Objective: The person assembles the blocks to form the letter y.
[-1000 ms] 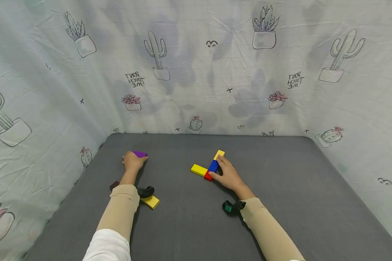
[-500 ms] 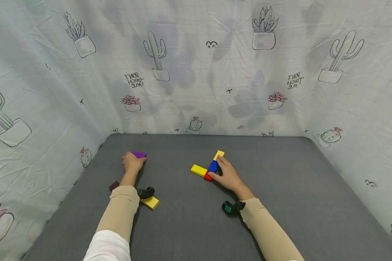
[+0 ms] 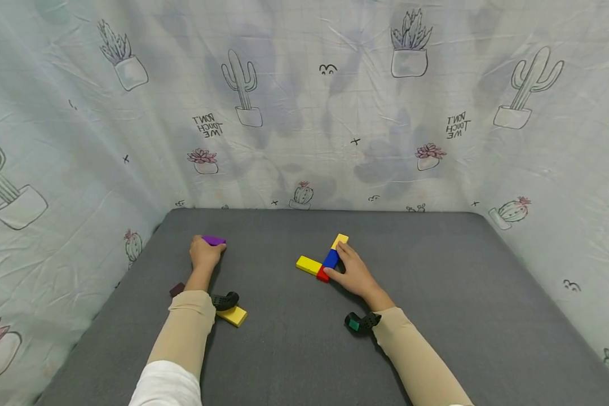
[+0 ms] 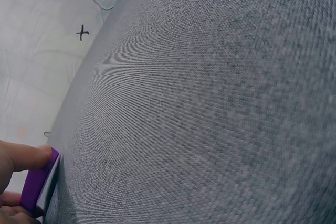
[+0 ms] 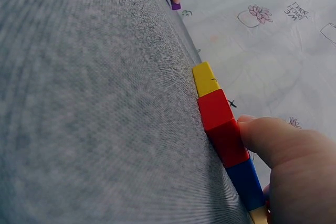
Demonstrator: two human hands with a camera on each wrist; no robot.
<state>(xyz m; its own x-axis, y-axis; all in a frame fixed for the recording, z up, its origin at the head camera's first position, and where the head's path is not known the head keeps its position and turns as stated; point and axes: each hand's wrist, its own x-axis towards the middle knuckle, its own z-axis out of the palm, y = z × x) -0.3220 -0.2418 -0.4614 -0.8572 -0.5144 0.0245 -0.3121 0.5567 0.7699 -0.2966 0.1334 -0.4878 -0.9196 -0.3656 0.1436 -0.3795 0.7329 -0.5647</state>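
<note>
At the back left, my left hand [image 3: 204,254] pinches a purple block [image 3: 214,241] between thumb and fingers. The left wrist view shows only a thin strip of that purple block [image 4: 34,182] at the lower left. My right hand [image 3: 356,274] rests along a joined row: a red block [image 3: 322,274], a blue block [image 3: 331,258] and a yellow block [image 3: 340,239] at the far end. Another yellow block [image 3: 309,265] branches left from the red one. In the right wrist view, the thumb [image 5: 257,132] touches the red block [image 5: 226,142]; the other fingers are mostly hidden.
A loose yellow block [image 3: 233,316] lies partly under my left wrist's black camera [image 3: 225,300]. Left of that forearm sits a dark brown block [image 3: 176,289], partly covered. The grey tabletop [image 3: 284,349] ends at a cactus-printed curtain [image 3: 304,158] behind and at both sides.
My left hand and the purple block have slid very slightly to the left. My right hand and the joined blocks stay in place.
</note>
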